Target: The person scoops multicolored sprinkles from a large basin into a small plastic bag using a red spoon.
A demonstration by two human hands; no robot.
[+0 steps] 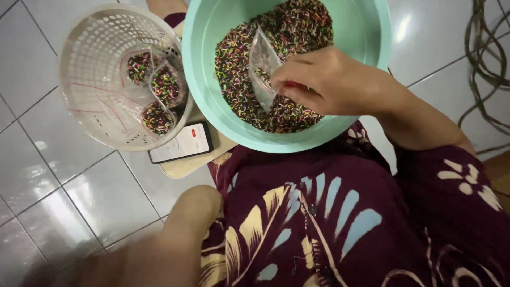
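Head view. The right hand (324, 79) pinches a small clear plastic zip bag (263, 66) by its mouth, held over the multicoloured sprinkles (249, 101) heaped in the round mint-green plastic basin (204, 74). To fill cleanly, keep the bag mouth open and low against the heap, scoop toward the basin wall, and hold it over the basin so spills fall back in. The left hand is hidden; only a blurred forearm shows, so its grip cannot be told. The white perforated plastic basket (90, 53) holds three filled bags (159, 87). A smartphone (180, 142) lies between basket and basin.
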